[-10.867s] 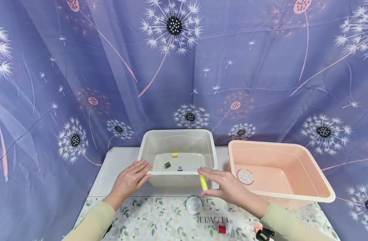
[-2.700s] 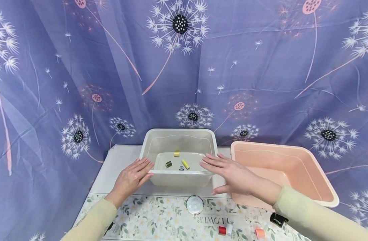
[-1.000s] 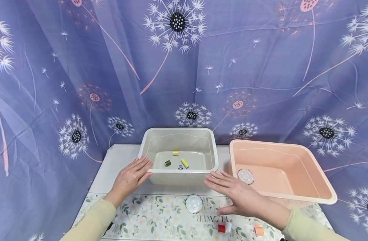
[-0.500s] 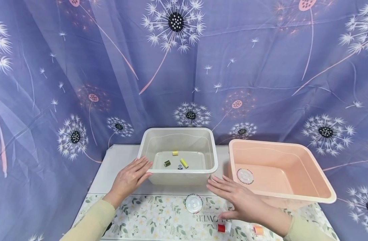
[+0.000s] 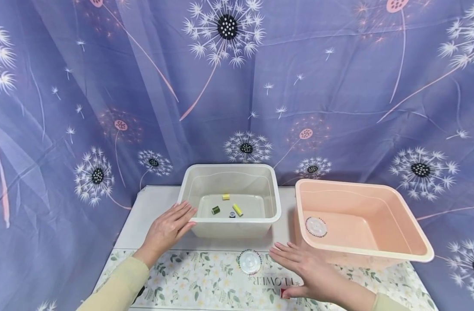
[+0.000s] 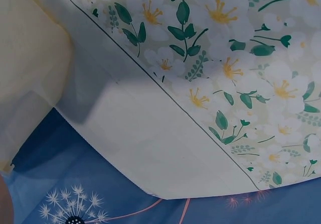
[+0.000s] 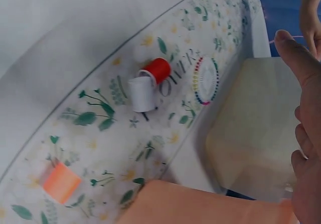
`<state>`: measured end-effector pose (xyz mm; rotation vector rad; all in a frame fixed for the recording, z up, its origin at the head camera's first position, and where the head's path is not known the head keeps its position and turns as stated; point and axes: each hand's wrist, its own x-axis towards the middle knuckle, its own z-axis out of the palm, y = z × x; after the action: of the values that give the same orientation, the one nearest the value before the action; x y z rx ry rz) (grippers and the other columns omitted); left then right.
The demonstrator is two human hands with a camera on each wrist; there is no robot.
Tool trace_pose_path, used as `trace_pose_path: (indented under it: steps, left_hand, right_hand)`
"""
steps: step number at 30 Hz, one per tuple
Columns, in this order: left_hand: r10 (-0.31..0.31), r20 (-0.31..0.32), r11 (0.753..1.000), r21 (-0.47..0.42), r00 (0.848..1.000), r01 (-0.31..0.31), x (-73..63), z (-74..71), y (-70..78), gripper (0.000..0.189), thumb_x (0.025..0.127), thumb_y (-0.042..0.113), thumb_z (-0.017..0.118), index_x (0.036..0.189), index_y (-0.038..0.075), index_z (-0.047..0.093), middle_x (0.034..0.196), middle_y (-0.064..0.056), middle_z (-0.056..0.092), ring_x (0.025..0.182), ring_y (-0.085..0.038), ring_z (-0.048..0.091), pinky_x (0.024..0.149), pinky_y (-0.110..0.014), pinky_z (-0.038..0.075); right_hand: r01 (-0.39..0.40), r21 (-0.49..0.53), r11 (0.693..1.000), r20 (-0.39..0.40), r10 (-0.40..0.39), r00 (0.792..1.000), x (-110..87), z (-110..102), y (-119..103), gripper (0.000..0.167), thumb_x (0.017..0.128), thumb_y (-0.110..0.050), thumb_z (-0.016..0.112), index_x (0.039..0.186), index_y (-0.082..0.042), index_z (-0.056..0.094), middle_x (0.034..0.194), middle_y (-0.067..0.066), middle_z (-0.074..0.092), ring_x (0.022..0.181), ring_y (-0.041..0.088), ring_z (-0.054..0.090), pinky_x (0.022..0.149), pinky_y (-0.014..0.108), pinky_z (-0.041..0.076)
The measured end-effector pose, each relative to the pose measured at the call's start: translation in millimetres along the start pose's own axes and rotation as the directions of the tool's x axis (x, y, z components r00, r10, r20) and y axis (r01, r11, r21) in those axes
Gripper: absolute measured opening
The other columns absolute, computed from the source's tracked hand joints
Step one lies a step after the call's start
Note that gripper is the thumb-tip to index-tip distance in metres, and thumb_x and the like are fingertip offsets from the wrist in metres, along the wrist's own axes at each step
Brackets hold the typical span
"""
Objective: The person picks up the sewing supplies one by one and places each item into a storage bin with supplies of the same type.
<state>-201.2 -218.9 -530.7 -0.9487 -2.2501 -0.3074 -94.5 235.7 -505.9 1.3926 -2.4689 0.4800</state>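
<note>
My left hand (image 5: 168,226) rests on the near left corner of the off-white bin (image 5: 237,220), fingers straight. Inside that bin lie a green thread spool (image 5: 215,210), a small yellow spool (image 5: 225,197), a long yellow spool (image 5: 237,210) and a dark, pale-ended spool (image 5: 232,214). Fingers spread and holding nothing, my right hand (image 5: 307,270) hovers over the flowered cloth in front of the peach bin. Its thumb overlaps the red spool (image 5: 284,293) in the head view. The right wrist view shows a white spool (image 7: 142,94) touching the red one, and an orange spool (image 7: 61,182) apart.
A wheel of coloured-head pins (image 5: 250,262) lies on the cloth before the off-white bin. To the right stands the peach bin (image 5: 361,250), with another pin wheel (image 5: 316,227) inside. A blue dandelion-print curtain (image 5: 252,86) hangs behind both bins.
The long yellow spool, pinched by my right hand in the oldest frame, now lies in the off-white bin. My right hand has since drawn back toward the loose spools. The left stays put.
</note>
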Motion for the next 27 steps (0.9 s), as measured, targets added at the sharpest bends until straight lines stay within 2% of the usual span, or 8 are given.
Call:
trace_pose_path:
  steps: [11,12,14,17,19,21,23,27]
  left_hand:
    - [0.004,-0.009,1.0,-0.008,1.0,-0.004,-0.2,1.4,-0.2,0.07,0.114,0.056,0.033,0.13,0.004,0.077,0.124,-0.019,0.077,0.121,-0.038,0.072,0.106,-0.057,0.058]
    - [0.003,-0.009,1.0,-0.007,1.0,-0.003,-0.2,1.6,-0.2,0.071,0.114,0.056,0.033,0.13,0.004,0.077,0.124,-0.019,0.077,0.121,-0.037,0.072,0.106,-0.056,0.058]
    - [0.001,-0.008,1.0,-0.006,1.0,-0.001,-0.2,1.9,-0.3,0.071,0.114,0.057,0.032,0.13,0.004,0.077,0.125,-0.019,0.077,0.121,-0.037,0.072,0.107,-0.056,0.058]
    - [-0.002,-0.002,1.0,-0.006,1.0,0.002,-0.4,2.1,-0.7,0.071,0.114,0.057,0.032,0.131,0.004,0.077,0.126,-0.018,0.076,0.121,-0.037,0.072,0.107,-0.056,0.058]
    - [-0.002,0.0,1.0,-0.006,1.0,0.002,-0.6,2.0,-1.0,0.071,0.114,0.057,0.032,0.131,0.004,0.077,0.126,-0.018,0.076,0.121,-0.037,0.072,0.107,-0.055,0.058]
    - [-0.001,-0.002,1.0,-0.006,1.0,0.001,-1.0,2.0,-1.2,0.071,0.114,0.057,0.033,0.13,0.004,0.077,0.126,-0.019,0.076,0.121,-0.037,0.072,0.107,-0.056,0.058]
    - [0.002,-0.007,1.0,-0.005,1.0,-0.002,-1.2,2.1,-1.2,0.071,0.114,0.057,0.033,0.13,0.004,0.077,0.125,-0.019,0.077,0.121,-0.037,0.072,0.107,-0.055,0.058]
    - [0.005,-0.012,1.0,-0.005,1.0,-0.005,-0.3,1.6,-0.6,0.071,0.114,0.057,0.033,0.129,0.004,0.077,0.124,-0.019,0.077,0.12,-0.037,0.072,0.106,-0.056,0.058]
  right_hand:
    - [-0.071,-0.022,0.997,0.027,0.072,0.997,-18.3,18,2,0.094,0.082,-0.066,0.082,0.155,-0.011,0.058,0.155,0.007,0.061,0.138,0.036,0.061,0.132,0.019,-0.001]
    - [-0.079,-0.026,0.997,0.033,0.079,0.996,-20.1,20,2,0.094,0.083,-0.067,0.081,0.155,-0.012,0.058,0.155,0.006,0.06,0.138,0.036,0.061,0.132,0.019,0.0]
    - [-0.09,-0.041,0.995,0.043,0.092,0.995,-22.7,22,1,0.094,0.081,-0.067,0.082,0.155,-0.013,0.058,0.155,0.004,0.06,0.138,0.035,0.061,0.132,0.021,0.01]
    - [-0.088,-0.047,0.995,0.049,0.09,0.995,-26.0,29,1,0.095,0.078,-0.064,0.086,0.153,-0.012,0.06,0.154,0.005,0.062,0.136,0.035,0.062,0.131,0.023,0.014]
    - [-0.078,-0.042,0.996,0.05,0.08,0.996,-27.3,33,1,0.096,0.075,-0.061,0.088,0.152,-0.01,0.062,0.152,0.007,0.063,0.135,0.037,0.063,0.132,0.021,0.011]
    - [-0.067,-0.025,0.997,0.055,0.069,0.996,-28.5,38,2,0.096,0.074,-0.06,0.089,0.15,-0.007,0.063,0.151,0.01,0.063,0.134,0.038,0.063,0.131,0.017,0.0]
    - [-0.058,-0.01,0.998,0.06,0.059,0.996,-29.7,42,3,0.096,0.074,-0.059,0.09,0.149,-0.005,0.063,0.151,0.012,0.064,0.134,0.04,0.063,0.131,0.016,-0.004]
    - [-0.053,0.001,0.999,0.069,0.052,0.996,-33.8,50,6,0.094,0.076,-0.061,0.088,0.147,-0.004,0.064,0.15,0.013,0.064,0.133,0.041,0.063,0.131,0.015,-0.006]
